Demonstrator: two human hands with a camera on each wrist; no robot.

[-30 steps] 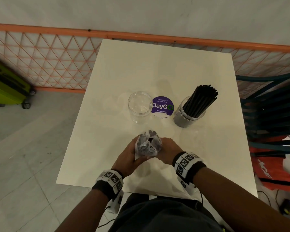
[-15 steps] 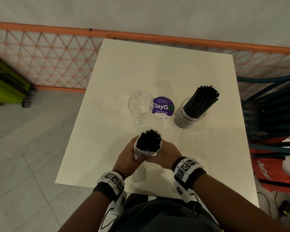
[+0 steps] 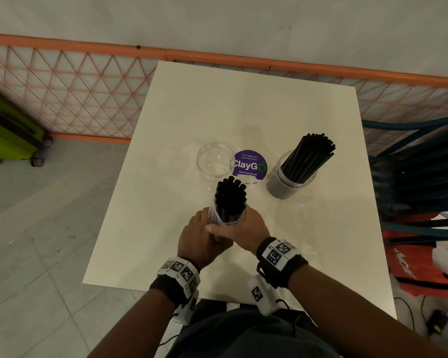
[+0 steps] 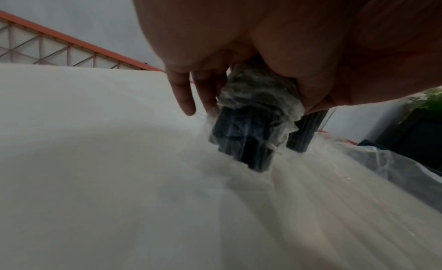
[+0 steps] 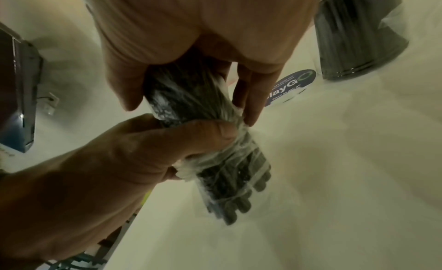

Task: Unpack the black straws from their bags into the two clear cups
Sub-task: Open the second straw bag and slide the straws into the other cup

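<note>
Straws, a bundle of black plastic ones point(image 3: 230, 200), stand almost upright between my hands, long axis vertical, tops bared above a thin clear plastic bag point(image 3: 219, 220) bunched round their lower half; my left hand point(image 3: 199, 240) grips the bag low down and my right hand point(image 3: 246, 228) wraps the bundle just above it; the empty clear plastic cup point(image 3: 214, 164) stands on the white counter point(image 3: 243, 104) just beyond the bundle, slightly left, nearer my left hand. Right of it lies a round purple sticker point(image 3: 250, 166) reading "ClayGo", "Clean as you go", then the second clear cup point(image 3: 290, 180), already packed with black straws point(image 3: 309, 157).
</note>
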